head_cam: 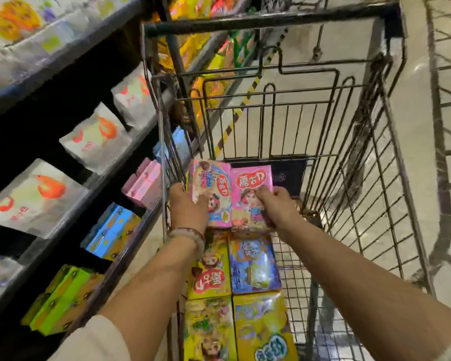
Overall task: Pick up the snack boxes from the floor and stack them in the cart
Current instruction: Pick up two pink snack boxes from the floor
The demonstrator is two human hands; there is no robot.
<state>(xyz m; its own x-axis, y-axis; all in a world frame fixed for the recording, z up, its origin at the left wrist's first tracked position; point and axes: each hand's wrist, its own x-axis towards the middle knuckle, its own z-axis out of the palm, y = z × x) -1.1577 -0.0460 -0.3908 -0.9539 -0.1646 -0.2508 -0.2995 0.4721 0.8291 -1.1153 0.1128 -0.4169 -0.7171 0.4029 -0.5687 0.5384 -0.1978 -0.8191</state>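
while my left hand (186, 207) grips one pink box (211, 194), my right hand (274, 201) pinches its twin (250, 198). both lie side by side, long axes toward the cart's far wall (261, 131), just past the yellow and blue boxes (235, 264).

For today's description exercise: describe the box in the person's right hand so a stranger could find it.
Look inside the wire cart, along its left side. Two pink boxes sit farthest forward; it is the right-hand pink box, held by the right hand, with a red label on top.

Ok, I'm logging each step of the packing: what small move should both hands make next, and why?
Probably lower both pink boxes flat and let go. The left hand holds one pink box, the right hand the other, side by side at the far end of the cart, just beyond the yellow and blue boxes already laid.
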